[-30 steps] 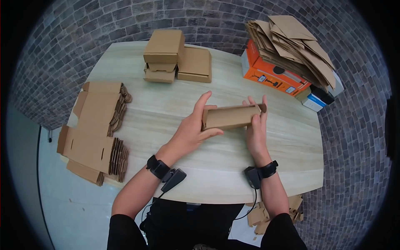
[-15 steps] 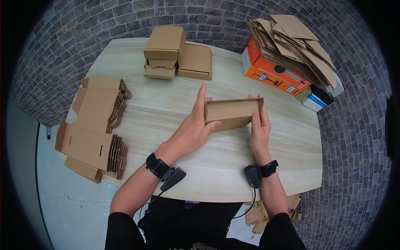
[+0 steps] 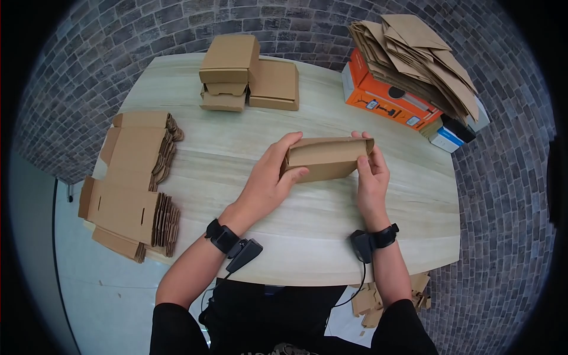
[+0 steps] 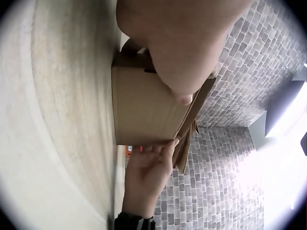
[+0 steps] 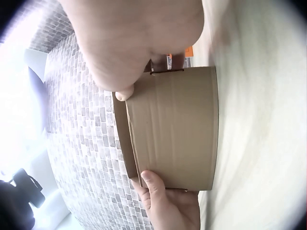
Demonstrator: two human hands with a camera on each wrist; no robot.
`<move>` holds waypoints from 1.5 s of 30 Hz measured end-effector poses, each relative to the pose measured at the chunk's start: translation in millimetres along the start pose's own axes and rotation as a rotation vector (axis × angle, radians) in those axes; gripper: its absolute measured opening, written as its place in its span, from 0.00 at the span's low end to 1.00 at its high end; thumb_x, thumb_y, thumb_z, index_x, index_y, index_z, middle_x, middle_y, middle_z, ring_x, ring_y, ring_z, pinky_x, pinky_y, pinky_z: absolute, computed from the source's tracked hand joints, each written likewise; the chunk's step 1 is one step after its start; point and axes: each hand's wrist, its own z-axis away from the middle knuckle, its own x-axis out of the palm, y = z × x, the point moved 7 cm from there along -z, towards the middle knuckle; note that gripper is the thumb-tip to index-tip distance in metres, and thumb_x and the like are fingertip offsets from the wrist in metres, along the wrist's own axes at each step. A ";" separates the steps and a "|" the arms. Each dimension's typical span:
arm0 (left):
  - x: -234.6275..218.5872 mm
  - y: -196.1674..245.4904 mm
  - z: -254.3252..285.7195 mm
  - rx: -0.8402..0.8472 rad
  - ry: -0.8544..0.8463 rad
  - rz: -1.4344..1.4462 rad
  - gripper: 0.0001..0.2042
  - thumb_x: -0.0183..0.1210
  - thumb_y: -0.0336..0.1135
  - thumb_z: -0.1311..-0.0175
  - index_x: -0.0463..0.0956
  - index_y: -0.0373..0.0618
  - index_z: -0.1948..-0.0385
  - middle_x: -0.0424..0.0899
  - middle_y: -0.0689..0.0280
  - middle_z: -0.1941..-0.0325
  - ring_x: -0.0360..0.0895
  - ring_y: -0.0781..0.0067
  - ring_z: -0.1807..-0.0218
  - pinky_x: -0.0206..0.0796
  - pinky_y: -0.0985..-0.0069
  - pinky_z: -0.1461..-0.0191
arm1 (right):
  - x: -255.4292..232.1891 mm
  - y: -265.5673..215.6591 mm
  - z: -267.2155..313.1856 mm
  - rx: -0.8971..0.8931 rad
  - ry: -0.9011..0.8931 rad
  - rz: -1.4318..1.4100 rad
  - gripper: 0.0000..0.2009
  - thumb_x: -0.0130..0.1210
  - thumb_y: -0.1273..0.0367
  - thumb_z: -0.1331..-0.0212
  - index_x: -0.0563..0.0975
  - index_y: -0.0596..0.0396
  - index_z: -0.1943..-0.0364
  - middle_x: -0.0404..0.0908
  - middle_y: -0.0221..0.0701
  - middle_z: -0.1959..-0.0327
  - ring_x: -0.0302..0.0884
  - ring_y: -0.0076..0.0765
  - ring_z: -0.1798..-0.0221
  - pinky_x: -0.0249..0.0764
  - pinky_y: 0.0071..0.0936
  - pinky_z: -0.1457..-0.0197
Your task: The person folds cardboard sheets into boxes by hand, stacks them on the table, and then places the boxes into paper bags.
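Observation:
A brown cardboard box [image 3: 322, 171] is held between both hands over the middle of the table, its long plain side facing the person. My left hand [image 3: 267, 180] grips the left end, thumb along the near top edge and fingers reaching round the far side. At the right end my right hand [image 3: 373, 183] holds on, its thumb on the near top edge and its fingers behind the end wall. In the left wrist view the plain side [image 4: 144, 105] shows, and a raised flap stands behind its upper edge. The right wrist view shows the box's lower edge close over the table.
Flat cardboard blanks [image 3: 127, 207] lie stacked at the left. Folded boxes [image 3: 231, 59] stand at the back. An orange carton [image 3: 378, 97] at the back right bears a pile of flat brown cardboard [image 3: 423, 53]. More cardboard [image 3: 367, 302] is on the floor by the table's front edge.
The box has tipped so its near side shows more. My left fingers, upright before, now bend over the far left corner. My right hand has shifted slightly right.

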 end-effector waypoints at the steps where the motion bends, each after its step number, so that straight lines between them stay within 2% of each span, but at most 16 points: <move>1: -1.9 1.3 -0.6 0.045 0.029 -0.056 0.27 0.59 0.30 0.35 0.60 0.46 0.34 0.73 0.53 0.41 0.73 0.56 0.42 0.65 0.69 0.37 | -2.4 1.6 -0.9 -0.005 -0.009 -0.006 0.20 0.49 0.70 0.29 0.67 0.63 0.36 0.67 0.45 0.31 0.64 0.38 0.30 0.58 0.34 0.27; 8: -5.3 7.8 -2.7 0.100 0.050 -0.075 0.20 0.59 0.27 0.38 0.74 0.46 0.43 0.76 0.55 0.42 0.75 0.57 0.43 0.67 0.71 0.39 | -12.3 12.0 -4.5 -0.008 -0.040 -0.101 0.10 0.51 0.72 0.31 0.73 0.55 0.49 0.71 0.46 0.35 0.68 0.38 0.33 0.61 0.34 0.29; 15: -2.5 19.6 -3.0 0.164 0.000 -0.016 0.17 0.63 0.21 0.45 0.78 0.45 0.52 0.76 0.54 0.41 0.75 0.54 0.40 0.68 0.67 0.39 | -2.3 5.4 -3.1 0.086 -0.087 -0.327 0.20 0.45 0.70 0.34 0.65 0.54 0.37 0.70 0.48 0.35 0.65 0.39 0.32 0.56 0.36 0.28; 19: 4.5 32.5 1.0 0.319 0.017 -0.094 0.14 0.65 0.17 0.50 0.77 0.43 0.62 0.77 0.53 0.42 0.76 0.50 0.41 0.67 0.62 0.37 | 0.0 21.6 0.0 0.192 -0.085 -0.353 0.27 0.41 0.63 0.34 0.58 0.52 0.30 0.65 0.47 0.32 0.62 0.42 0.30 0.56 0.38 0.28; 21: 6.0 51.4 6.0 0.629 0.055 -0.293 0.11 0.62 0.19 0.50 0.77 0.42 0.65 0.78 0.56 0.46 0.76 0.52 0.43 0.66 0.53 0.38 | -2.9 23.7 0.3 0.240 -0.052 -0.347 0.28 0.40 0.59 0.32 0.57 0.52 0.29 0.64 0.45 0.31 0.62 0.42 0.29 0.56 0.39 0.28; 23: 5.9 58.6 8.8 0.640 0.036 -0.306 0.08 0.62 0.19 0.52 0.75 0.43 0.71 0.80 0.57 0.47 0.74 0.51 0.40 0.59 0.44 0.34 | 4.4 16.7 3.8 0.436 -0.069 -0.736 0.29 0.41 0.55 0.30 0.57 0.52 0.29 0.64 0.43 0.30 0.64 0.42 0.31 0.63 0.43 0.31; 26: 6.2 70.0 11.8 0.712 -0.016 -0.431 0.11 0.63 0.16 0.54 0.73 0.44 0.75 0.80 0.55 0.46 0.70 0.44 0.35 0.54 0.44 0.30 | 3.7 6.9 6.4 0.511 -0.205 -0.605 0.29 0.42 0.54 0.29 0.57 0.52 0.29 0.67 0.40 0.33 0.71 0.39 0.36 0.75 0.42 0.39; 29: 6.2 64.1 5.9 0.579 -0.050 -0.527 0.09 0.62 0.16 0.53 0.75 0.45 0.76 0.80 0.54 0.46 0.63 0.41 0.31 0.48 0.45 0.27 | -7.3 18.5 3.3 0.490 -0.308 -0.526 0.27 0.47 0.63 0.30 0.56 0.52 0.30 0.69 0.35 0.36 0.77 0.35 0.42 0.81 0.35 0.49; 32: -6.3 59.4 1.2 0.421 0.159 -0.537 0.10 0.60 0.17 0.50 0.79 0.48 0.70 0.79 0.52 0.46 0.63 0.40 0.32 0.48 0.48 0.27 | -8.9 19.3 1.6 0.448 -0.216 -0.485 0.30 0.52 0.69 0.34 0.55 0.52 0.29 0.71 0.33 0.39 0.79 0.33 0.45 0.82 0.34 0.52; 34: -19.1 33.4 3.1 0.171 0.337 -0.536 0.08 0.58 0.22 0.40 0.80 0.45 0.62 0.76 0.53 0.44 0.73 0.50 0.42 0.63 0.54 0.36 | -2.6 17.2 1.8 0.427 -0.192 -0.485 0.31 0.55 0.70 0.36 0.55 0.51 0.30 0.71 0.33 0.39 0.78 0.33 0.44 0.82 0.35 0.51; 35: -18.2 26.3 2.6 0.178 0.335 -0.544 0.08 0.58 0.22 0.40 0.80 0.45 0.62 0.76 0.53 0.44 0.73 0.50 0.42 0.63 0.54 0.36 | 0.0 16.0 1.8 0.408 -0.167 -0.482 0.33 0.57 0.71 0.38 0.56 0.51 0.30 0.71 0.33 0.39 0.77 0.34 0.43 0.82 0.35 0.50; 37: 3.5 -28.9 1.5 -0.395 -0.041 0.116 0.10 0.53 0.30 0.30 0.74 0.39 0.50 0.74 0.56 0.43 0.78 0.64 0.52 0.73 0.65 0.49 | 9.2 13.2 3.4 0.379 -0.158 -0.510 0.37 0.59 0.71 0.38 0.50 0.49 0.28 0.70 0.34 0.37 0.76 0.35 0.41 0.80 0.37 0.46; 38: 7.5 -25.0 2.9 -0.392 -0.039 0.105 0.10 0.53 0.30 0.30 0.74 0.39 0.50 0.74 0.56 0.43 0.78 0.64 0.52 0.73 0.65 0.49 | 13.3 12.2 4.9 0.359 -0.153 -0.529 0.42 0.60 0.72 0.39 0.44 0.47 0.26 0.69 0.35 0.36 0.75 0.36 0.39 0.77 0.39 0.42; 40: 46.0 -17.6 9.4 -0.508 -0.186 0.449 0.18 0.50 0.39 0.25 0.64 0.37 0.41 0.74 0.57 0.44 0.79 0.71 0.55 0.76 0.74 0.56 | 21.2 11.6 7.1 0.263 -0.188 -0.459 0.46 0.62 0.73 0.41 0.41 0.45 0.25 0.66 0.36 0.34 0.72 0.38 0.37 0.75 0.41 0.39; 43: 65.2 -15.6 5.7 -0.529 -0.135 0.551 0.23 0.49 0.43 0.25 0.58 0.38 0.37 0.75 0.56 0.45 0.79 0.69 0.52 0.77 0.72 0.53 | 30.7 5.4 10.5 0.106 -0.236 -0.250 0.52 0.65 0.75 0.44 0.36 0.41 0.24 0.61 0.39 0.31 0.68 0.40 0.34 0.72 0.43 0.35; 45: 66.0 -14.8 0.5 -0.479 -0.068 0.537 0.23 0.49 0.46 0.25 0.61 0.38 0.39 0.75 0.57 0.44 0.78 0.70 0.50 0.77 0.72 0.54 | 30.1 0.7 12.4 0.036 -0.244 -0.115 0.55 0.66 0.76 0.46 0.34 0.39 0.24 0.59 0.40 0.30 0.67 0.41 0.33 0.70 0.43 0.34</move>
